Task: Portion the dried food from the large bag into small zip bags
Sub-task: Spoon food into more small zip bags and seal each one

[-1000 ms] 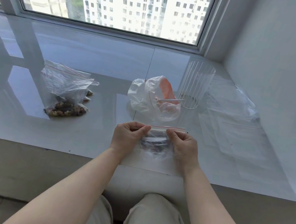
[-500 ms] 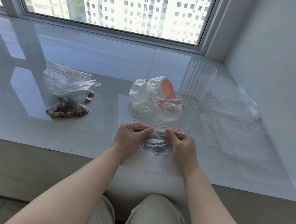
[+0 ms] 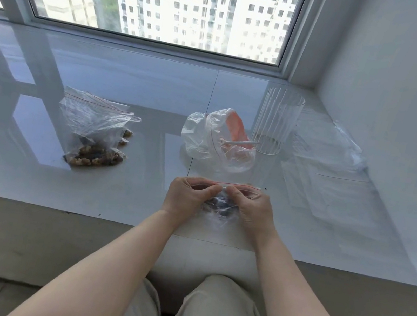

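I have both hands on a small zip bag (image 3: pixel 218 208) lying on the sill (image 3: pixel 131 85) at 6 o'clock, close to its near edge. My left hand (image 3: pixel 187 198) pinches the bag's red zip strip (image 3: pixel 241 186) between thumb and curled fingers; my right hand (image 3: pixel 251 211) pinches the same strip just beside it, fingertips nearly meeting at the middle of the strip. Dark dried food shows through the plastic between my palms.

At 12 o'clock from my hands, near them, sits the large bag (image 3: pixel 218 140), crumpled, its mouth open, with something orange inside and a white spoon handle (image 3: pixel 242 143) sticking out toward 3 o'clock. A ribbed clear cup (image 3: pixel 278 125) stands upright just beside it at 1 o'clock, the spoon's tip reaching its base.

At 10 o'clock, well apart, lies a pile of filled zip bags (image 3: pixel 96 132), brown dried food gathered at their near ends. At 2 to 3 o'clock flat empty bags (image 3: pixel 332 177) lie spread by the wall.
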